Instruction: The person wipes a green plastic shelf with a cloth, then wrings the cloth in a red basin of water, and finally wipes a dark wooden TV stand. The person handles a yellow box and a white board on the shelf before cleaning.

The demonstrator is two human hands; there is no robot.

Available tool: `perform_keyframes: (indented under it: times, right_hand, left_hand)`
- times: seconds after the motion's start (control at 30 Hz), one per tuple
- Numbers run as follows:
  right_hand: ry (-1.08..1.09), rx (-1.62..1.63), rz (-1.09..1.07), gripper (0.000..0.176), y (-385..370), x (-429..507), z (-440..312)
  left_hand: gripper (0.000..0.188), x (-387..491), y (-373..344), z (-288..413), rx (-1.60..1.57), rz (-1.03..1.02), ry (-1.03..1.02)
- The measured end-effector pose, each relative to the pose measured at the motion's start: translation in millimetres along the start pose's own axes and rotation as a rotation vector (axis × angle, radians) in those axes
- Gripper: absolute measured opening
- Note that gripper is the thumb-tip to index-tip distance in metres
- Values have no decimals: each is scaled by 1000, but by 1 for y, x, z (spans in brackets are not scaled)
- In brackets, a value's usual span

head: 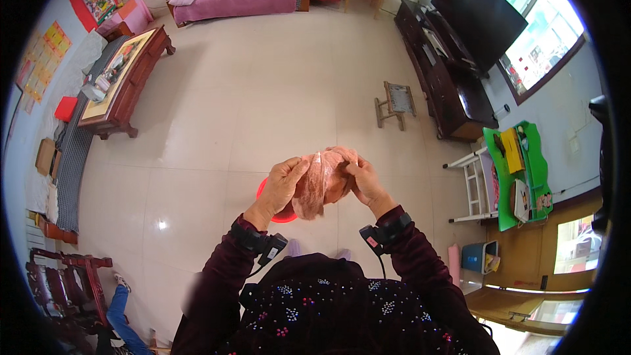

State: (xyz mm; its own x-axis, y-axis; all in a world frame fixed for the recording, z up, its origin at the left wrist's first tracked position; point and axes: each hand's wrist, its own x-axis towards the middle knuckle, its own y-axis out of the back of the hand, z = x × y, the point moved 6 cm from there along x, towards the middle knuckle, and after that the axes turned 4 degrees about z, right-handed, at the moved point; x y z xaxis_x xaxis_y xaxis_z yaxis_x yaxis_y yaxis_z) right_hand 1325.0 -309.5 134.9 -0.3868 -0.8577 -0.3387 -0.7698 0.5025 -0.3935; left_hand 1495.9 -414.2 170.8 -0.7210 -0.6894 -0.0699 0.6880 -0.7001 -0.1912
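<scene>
A crumpled pinkish-brown cloth (pixel 318 182) is stretched between my two hands, in front of my body. My left hand (pixel 278 187) grips its left edge between thumb and fingers. The right edge is pinched in my right hand (pixel 367 182). Below the cloth and my left hand, a red round basin (pixel 286 216) shows in part; the cloth and hand hide the rest of it.
A small folding stool (pixel 400 98) stands ahead to the right, near a dark TV cabinet (pixel 443 79). At the right is a green children's desk (pixel 508 202); a wooden coffee table (pixel 143 66) stands at the left. Another person's leg (pixel 121 313) shows at the lower left.
</scene>
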Motion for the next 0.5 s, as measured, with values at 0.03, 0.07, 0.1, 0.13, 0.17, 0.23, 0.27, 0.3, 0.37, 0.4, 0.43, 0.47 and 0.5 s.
perform_keyframes:
  times: [0.03, 0.07, 0.1, 0.13, 0.17, 0.23, 0.27, 0.3, 0.37, 0.4, 0.43, 0.47, 0.5]
  right_hand:
    - [-45, 124, 30, 37, 9, -2, 3]
    - [-82, 101, 66, 30, 21, -6, 7]
    - [-62, 171, 31, 29, 25, -10, 7]
    - [-62, 230, 41, 29, 30, -13, 9]
    - [-29, 314, -18, 29, 29, -14, 6]
    - [-158, 115, 95, 31, 40, -21, 13]
    - [-239, 19, 161, 33, 46, -24, 16]
    - [-200, 52, 118, 35, 43, -25, 11]
    - [-226, 98, 168, 38, 41, -29, 13]
    - [-191, 195, 61, 37, 31, -30, 11]
    - [-182, 284, 7, 35, 22, -31, 13]
    - [-147, 393, -126, 34, 12, -34, 11]
    - [-161, 336, -75, 31, 12, -35, 15]
  left_hand:
    - [27, 0, -2, -4, 7, 36, 10]
    - [28, -1, -6, -7, -6, 61, 18]
    - [27, -2, -11, -8, -13, 61, 23]
    - [26, -2, -14, -7, -38, 52, 27]
    - [26, -2, -17, -7, -41, 77, 78]
    - [21, -5, -28, 5, -57, 72, 18]
    - [19, -6, -34, 8, -57, 88, 34]
    - [15, -6, -41, 18, -15, 86, -46]
    - [11, -8, -54, 32, 72, 87, -183]
    - [11, -8, -61, 31, 144, 72, -149]
    - [12, -10, -68, 31, 215, 50, -142]
    - [14, -10, -74, 28, 284, 24, -135]
    - [13, -12, -79, 28, 348, 4, -204]
